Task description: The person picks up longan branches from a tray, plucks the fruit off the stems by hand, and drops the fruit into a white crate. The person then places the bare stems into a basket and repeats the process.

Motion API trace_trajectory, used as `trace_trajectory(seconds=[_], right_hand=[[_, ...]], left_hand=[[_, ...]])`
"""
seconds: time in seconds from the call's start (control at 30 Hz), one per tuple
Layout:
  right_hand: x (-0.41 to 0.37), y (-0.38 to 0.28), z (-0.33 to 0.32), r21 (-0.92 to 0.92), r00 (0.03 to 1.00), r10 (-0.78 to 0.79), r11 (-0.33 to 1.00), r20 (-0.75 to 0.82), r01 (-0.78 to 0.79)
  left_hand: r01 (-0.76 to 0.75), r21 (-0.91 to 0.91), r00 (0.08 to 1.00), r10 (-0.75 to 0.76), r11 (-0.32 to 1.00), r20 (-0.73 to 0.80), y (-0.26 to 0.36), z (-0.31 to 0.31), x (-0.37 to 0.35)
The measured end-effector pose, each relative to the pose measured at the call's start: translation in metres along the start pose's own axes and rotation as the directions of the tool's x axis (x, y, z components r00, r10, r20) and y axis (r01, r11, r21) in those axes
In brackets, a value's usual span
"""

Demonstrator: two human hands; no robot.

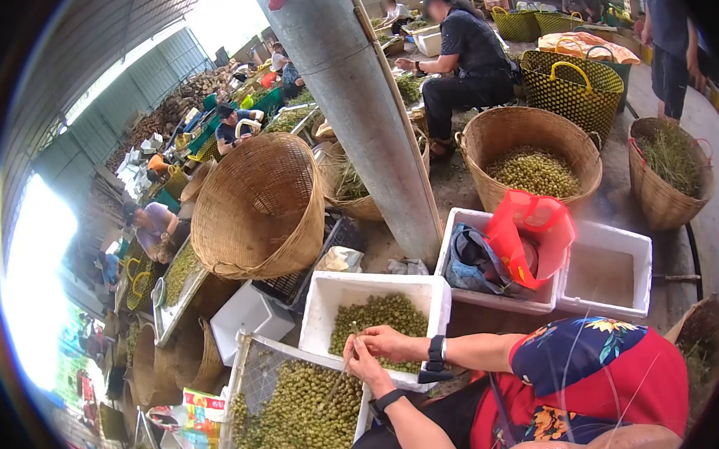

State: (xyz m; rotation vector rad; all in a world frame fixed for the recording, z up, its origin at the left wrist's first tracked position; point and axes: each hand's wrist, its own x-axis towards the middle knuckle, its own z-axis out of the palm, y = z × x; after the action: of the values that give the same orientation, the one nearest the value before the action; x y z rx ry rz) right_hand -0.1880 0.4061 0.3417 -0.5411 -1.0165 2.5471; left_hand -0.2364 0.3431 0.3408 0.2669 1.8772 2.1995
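Note:
My left hand, with a dark band at its wrist, is closed in a pinch. My right hand, wearing a black watch, is also closed, its fingertips meeting those of my left hand. A thin bit of stem seems to show at the fingertips, but what each hand holds is too small to make out. Both hands are above the near edge of a white foam box with small round green fruit. Below them, a shallow tray holds more green fruit.
A metal post rises behind the foam box. Woven baskets stand around, one with fruit. A red bag sits in another foam box. A seated person and others are farther back.

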Motion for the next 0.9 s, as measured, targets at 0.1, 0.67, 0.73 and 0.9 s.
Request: trace_trajectory(seconds=[0.1, 0.67, 0.73, 0.9], right_hand=[[-0.008, -0.025, -0.001, -0.141, 0.995, -0.072, 0.987, 0.063, 0.08], [0.035, -0.012, -0.064, -0.887, 0.879, -0.169, 0.047, 0.446, 0.46], [0.027, -0.023, -0.048, -0.904, 0.951, 0.0, 0.31, 0.309, 0.294], [0.013, -0.026, -0.024, -0.825, 0.921, 0.157, 0.516, 0.356, 0.231]], left_hand=[[-0.164, 0.103, 0.981, 0.151, 0.981, 0.125, 0.008, -0.008, -0.004], [0.245, -0.357, 0.969, -0.225, 0.901, 0.098, 0.05, -0.049, -0.016], [0.236, -0.356, 0.971, -0.205, 0.904, 0.121, 0.053, -0.071, -0.022], [-0.023, -0.073, 0.983, 0.01, 0.997, -0.182, 0.137, -0.158, -0.084]])
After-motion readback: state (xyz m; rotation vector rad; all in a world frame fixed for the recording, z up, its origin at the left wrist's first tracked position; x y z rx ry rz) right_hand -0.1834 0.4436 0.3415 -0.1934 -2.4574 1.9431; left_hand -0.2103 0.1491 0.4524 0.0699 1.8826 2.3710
